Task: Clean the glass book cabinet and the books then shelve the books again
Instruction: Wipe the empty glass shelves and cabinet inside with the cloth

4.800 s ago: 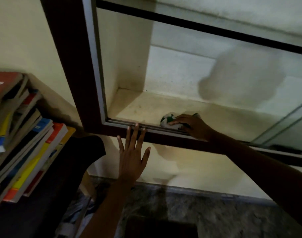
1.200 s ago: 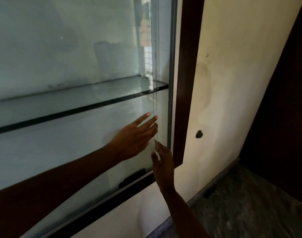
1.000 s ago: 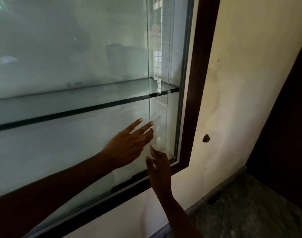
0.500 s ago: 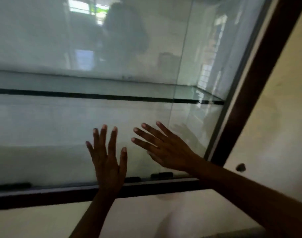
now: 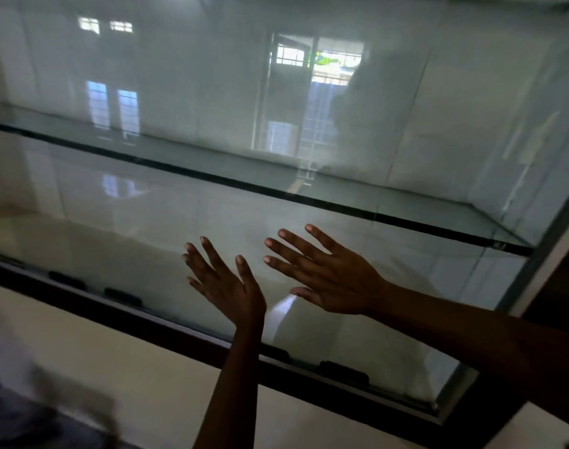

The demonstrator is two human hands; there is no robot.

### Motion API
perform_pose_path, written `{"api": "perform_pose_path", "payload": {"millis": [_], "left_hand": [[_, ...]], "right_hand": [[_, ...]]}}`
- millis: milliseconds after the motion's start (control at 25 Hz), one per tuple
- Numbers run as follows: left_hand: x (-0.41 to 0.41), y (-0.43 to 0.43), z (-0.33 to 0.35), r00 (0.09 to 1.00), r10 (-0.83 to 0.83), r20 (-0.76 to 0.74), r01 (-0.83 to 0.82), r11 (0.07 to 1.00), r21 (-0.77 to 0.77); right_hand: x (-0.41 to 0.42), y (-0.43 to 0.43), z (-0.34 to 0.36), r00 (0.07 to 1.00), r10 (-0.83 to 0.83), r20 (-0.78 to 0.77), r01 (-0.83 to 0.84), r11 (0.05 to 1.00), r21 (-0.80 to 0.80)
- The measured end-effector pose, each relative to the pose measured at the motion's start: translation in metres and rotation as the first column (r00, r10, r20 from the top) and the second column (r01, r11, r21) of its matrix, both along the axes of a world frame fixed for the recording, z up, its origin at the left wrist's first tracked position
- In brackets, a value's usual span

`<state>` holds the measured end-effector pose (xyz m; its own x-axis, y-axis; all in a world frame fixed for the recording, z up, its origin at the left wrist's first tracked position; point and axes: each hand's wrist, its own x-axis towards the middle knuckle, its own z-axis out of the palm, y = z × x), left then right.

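Your left hand (image 5: 226, 288) now lies flat on the sliding glass door (image 5: 131, 247), fingers straight and spread, holding nothing. Just to its right, your right hand (image 5: 333, 281) presses the same pane the same way, also empty. A second ago both hands were working the pane's edge close against the cabinet's right-hand frame (image 5: 540, 254). That frame now sits well off to the right of your hands, so you seem to be pushing the door leftward along the bottom track (image 5: 166, 332). With no cloth in either hand, this looks like shifting the door rather than wiping it. The glass under your palms looks hazy and reflects windows. Above your fingertips runs the glass shelf (image 5: 244, 186), bare. No books are in view.
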<state>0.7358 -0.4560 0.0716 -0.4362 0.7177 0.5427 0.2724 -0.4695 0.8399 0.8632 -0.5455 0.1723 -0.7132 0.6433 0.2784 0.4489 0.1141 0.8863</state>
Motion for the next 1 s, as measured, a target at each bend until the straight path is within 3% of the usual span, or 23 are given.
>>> {"api": "perform_pose_path", "payload": {"millis": [360,1000], "left_hand": [[-0.049,0.055,0.000,0.998,0.049,0.042,-0.051,0.998,0.038],[-0.156,0.156,0.002,0.993,0.102,0.065,-0.105,0.994,0.042]], "right_hand": [[-0.053,0.055,-0.004,0.996,0.090,-0.013,-0.089,0.994,0.065],[-0.165,0.158,-0.007,0.997,0.076,0.010,-0.076,0.984,0.159]]}}
